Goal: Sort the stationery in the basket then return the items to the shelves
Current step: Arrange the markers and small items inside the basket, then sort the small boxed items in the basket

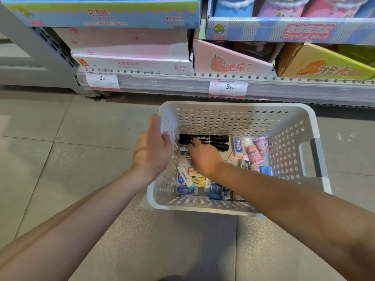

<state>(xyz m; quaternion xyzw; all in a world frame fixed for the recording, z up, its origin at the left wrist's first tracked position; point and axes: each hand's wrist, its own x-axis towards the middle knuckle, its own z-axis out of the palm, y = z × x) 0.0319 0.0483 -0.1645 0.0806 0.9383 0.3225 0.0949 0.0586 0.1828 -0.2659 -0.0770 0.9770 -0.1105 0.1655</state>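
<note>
Shop floor, markers (209,141) lying crosswise in basket (292,138)

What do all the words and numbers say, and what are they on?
"12PCS": blue box, top left.
"6PCS": white-pink box.
"Crystal Mud": blue checked box.
"9.90": left price tag.
"9.90": right price tag.
"吧乐": pink box.
Marker print and small packets in the basket: too small to read.
</note>
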